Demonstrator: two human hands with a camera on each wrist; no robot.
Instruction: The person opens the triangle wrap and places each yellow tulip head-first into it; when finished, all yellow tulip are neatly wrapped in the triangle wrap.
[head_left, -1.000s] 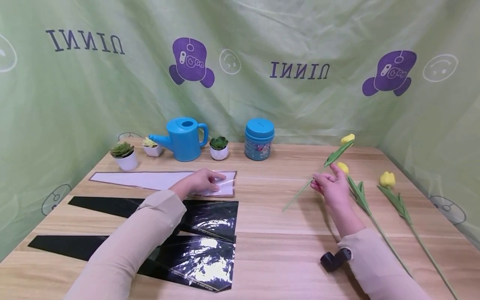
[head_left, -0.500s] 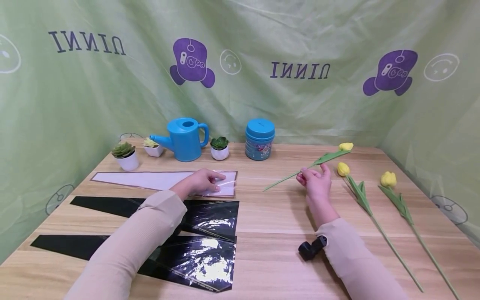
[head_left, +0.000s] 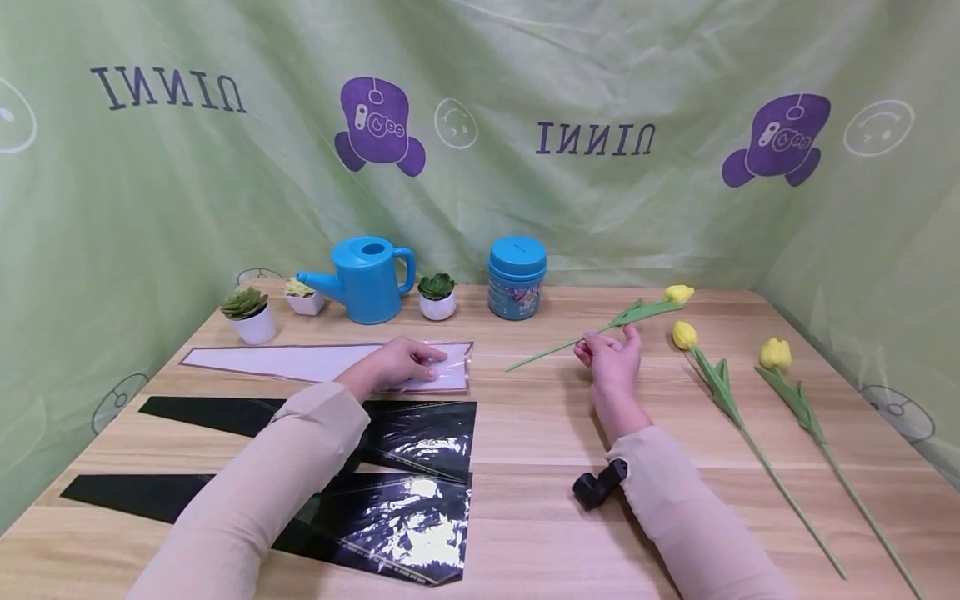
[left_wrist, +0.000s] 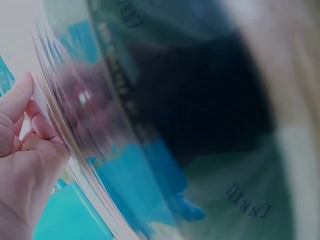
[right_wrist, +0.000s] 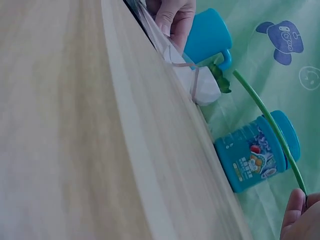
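My right hand (head_left: 615, 362) pinches the green stem of a yellow artificial tulip (head_left: 637, 313) below its leaves. The tulip slants above the table, its head to the right and its bare stem end (right_wrist: 245, 84) toward the left hand. My left hand (head_left: 405, 363) is at the wide right end of a white, brown-edged flower sleeve (head_left: 285, 358), its thumb and fingers pinching the clear film there. In the left wrist view, that hand's fingers (left_wrist: 45, 130) are curled at the sleeve's edge. Two more yellow tulips, a nearer one (head_left: 716, 387) and a farther one (head_left: 801, 404), lie at the right.
Two black flower sleeves, one (head_left: 423, 437) behind the other (head_left: 405, 525), lie at the front left. Along the back stand a blue watering can (head_left: 369, 283), a blue jar (head_left: 517, 279) and small potted succulents, one (head_left: 437, 297) between them. A green curtain (head_left: 480, 200) hangs behind.
My right hand has moved left with the tulip, whose stem now lies flatter and its end points left, closer to the white sleeve. My left hand has stayed in place.
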